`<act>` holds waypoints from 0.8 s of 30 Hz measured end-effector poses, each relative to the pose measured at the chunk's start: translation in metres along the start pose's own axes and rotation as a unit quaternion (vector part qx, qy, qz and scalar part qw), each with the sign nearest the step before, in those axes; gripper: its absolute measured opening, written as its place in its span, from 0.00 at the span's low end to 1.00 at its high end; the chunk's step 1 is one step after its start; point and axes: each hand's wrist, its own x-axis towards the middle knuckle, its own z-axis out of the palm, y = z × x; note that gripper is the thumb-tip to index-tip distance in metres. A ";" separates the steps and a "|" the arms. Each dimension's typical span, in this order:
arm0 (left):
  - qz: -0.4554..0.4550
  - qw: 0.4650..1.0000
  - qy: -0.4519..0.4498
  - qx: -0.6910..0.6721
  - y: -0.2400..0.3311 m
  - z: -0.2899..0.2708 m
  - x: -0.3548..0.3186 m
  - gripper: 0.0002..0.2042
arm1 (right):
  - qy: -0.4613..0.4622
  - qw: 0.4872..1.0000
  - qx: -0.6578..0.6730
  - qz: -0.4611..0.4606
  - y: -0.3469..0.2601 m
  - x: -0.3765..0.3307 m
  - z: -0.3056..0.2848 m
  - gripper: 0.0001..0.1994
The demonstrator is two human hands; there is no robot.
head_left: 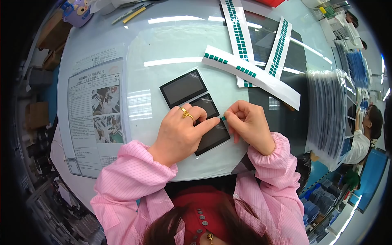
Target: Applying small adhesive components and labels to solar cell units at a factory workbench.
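Three dark rectangular screen panels with black borders lie in a column: a far panel (184, 88), a middle panel (206, 105) and a near panel (213, 138). My left hand (179, 132), with a gold ring, lies over the left part of the lower two. Its fingers are curled and its thumb reaches to the middle panel's lower right corner, steadying it. At that corner my right hand (249, 124) pinches a small green sticker (223, 118) between thumb and forefinger. The fingers hide part of the sticker.
A white strip of green stickers (253, 77) lies across two longer sticker strips (237, 32) (279, 47) at the far right. A stack of clear sheets (326, 114) stands on the right. An instruction sheet (83, 122) lies left; pens (134, 14) lie at the back.
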 end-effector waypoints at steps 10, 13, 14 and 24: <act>0.014 0.999 -0.016 0.046 0.003 0.002 0.003 0.14 | -0.009 0.998 -0.054 -0.018 -0.005 0.000 -0.001 0.07; 0.005 1.000 0.002 0.019 0.000 0.003 0.001 0.14 | -0.021 0.994 -0.105 -0.037 -0.007 0.003 -0.003 0.07; -0.001 1.000 0.013 -0.004 -0.001 0.003 0.000 0.14 | -0.022 0.993 -0.106 -0.037 -0.009 0.003 -0.003 0.07; 0.037 0.996 -0.044 -0.066 -0.005 -0.009 0.001 0.12 | -0.044 0.989 -0.132 -0.041 -0.012 0.008 -0.002 0.07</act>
